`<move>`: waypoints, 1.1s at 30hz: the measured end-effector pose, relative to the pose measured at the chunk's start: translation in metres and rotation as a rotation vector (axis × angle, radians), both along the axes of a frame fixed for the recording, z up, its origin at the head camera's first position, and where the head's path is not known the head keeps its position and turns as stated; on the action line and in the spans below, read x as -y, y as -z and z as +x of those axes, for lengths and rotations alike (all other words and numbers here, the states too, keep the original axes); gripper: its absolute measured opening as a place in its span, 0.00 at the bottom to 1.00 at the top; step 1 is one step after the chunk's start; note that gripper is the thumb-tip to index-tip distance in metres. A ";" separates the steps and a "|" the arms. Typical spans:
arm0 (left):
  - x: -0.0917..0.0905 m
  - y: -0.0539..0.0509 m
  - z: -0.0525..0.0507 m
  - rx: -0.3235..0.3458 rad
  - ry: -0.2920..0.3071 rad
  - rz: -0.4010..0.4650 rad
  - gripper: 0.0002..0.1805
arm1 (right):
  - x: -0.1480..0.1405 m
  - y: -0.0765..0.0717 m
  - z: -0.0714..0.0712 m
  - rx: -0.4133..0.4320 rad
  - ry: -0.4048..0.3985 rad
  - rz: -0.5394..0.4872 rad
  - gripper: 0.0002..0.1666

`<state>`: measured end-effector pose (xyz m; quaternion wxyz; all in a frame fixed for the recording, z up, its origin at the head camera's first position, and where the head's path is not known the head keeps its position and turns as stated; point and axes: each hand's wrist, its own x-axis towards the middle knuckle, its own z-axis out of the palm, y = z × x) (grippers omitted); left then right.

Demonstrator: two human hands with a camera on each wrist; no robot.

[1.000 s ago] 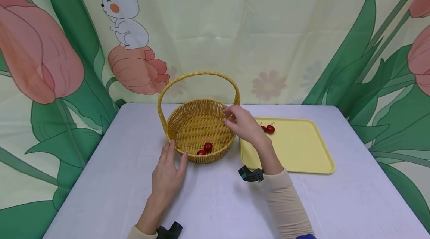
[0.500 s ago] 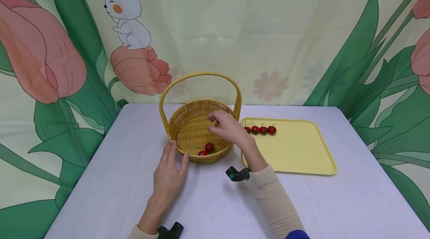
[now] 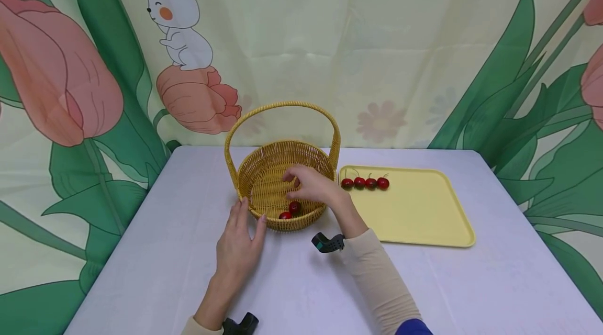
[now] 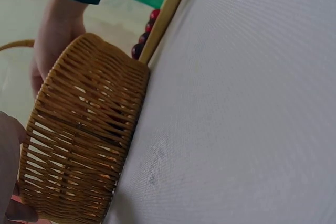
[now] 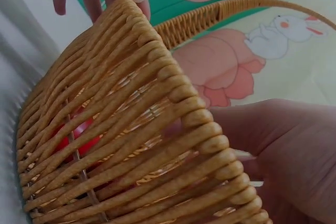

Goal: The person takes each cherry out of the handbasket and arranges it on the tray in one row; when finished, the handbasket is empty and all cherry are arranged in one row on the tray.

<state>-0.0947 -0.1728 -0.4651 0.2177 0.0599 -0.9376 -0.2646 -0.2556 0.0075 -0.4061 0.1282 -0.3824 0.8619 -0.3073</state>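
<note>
A round wicker basket (image 3: 282,225) with a tall arched handle stands on the table. Two red cherries (image 3: 294,208) lie inside it near the front wall; the weave partly hides a red cherry (image 5: 79,135) in the right wrist view. My left hand (image 3: 237,246) rests against the basket's front-left rim with fingers extended and thumb at the edge. Reaching over the right rim, my right hand (image 3: 311,186) hangs inside just above the cherries. Its thumb and forefinger are bent and apart, with nothing visible between them.
A yellow tray (image 3: 414,214) lies right of the basket, with several stemmed cherries (image 3: 371,183) in a row along its back-left edge. A white cloth (image 3: 155,251) covers the table. Behind hangs a curtain (image 3: 292,63) printed with tulips and a rabbit.
My right hand has moved left and down from above the tray's left edge into the basket, uncovering the row of cherries. The left hand stays at the rim.
</note>
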 end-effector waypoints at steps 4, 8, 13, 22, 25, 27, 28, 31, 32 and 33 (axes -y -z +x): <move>0.000 0.000 0.000 0.005 -0.003 0.007 0.39 | 0.002 0.002 0.000 0.049 -0.050 0.059 0.24; 0.000 -0.001 0.001 0.007 -0.005 0.008 0.39 | 0.004 0.004 0.000 0.060 -0.069 0.104 0.25; 0.000 -0.001 0.001 -0.004 -0.002 0.003 0.39 | 0.005 0.005 0.001 0.099 -0.068 0.142 0.26; -0.001 0.000 0.000 -0.002 -0.002 0.004 0.39 | 0.008 0.007 0.003 0.170 -0.077 0.216 0.22; -0.001 0.000 0.001 -0.003 -0.003 0.002 0.39 | 0.009 0.007 0.003 0.176 -0.093 0.231 0.22; 0.000 0.001 0.001 -0.005 -0.002 0.000 0.39 | 0.010 0.008 0.002 0.180 -0.103 0.241 0.21; 0.000 0.001 0.001 -0.008 -0.001 0.000 0.39 | 0.010 0.009 0.002 0.181 -0.107 0.245 0.21; 0.000 0.001 0.000 -0.015 0.001 0.002 0.39 | 0.010 0.010 0.002 0.188 -0.120 0.253 0.19; 0.000 0.002 0.000 -0.017 0.001 0.003 0.39 | 0.011 0.010 0.002 0.188 -0.120 0.255 0.18; 0.000 0.002 0.000 -0.019 0.001 0.003 0.39 | 0.011 0.010 0.002 0.185 -0.121 0.255 0.17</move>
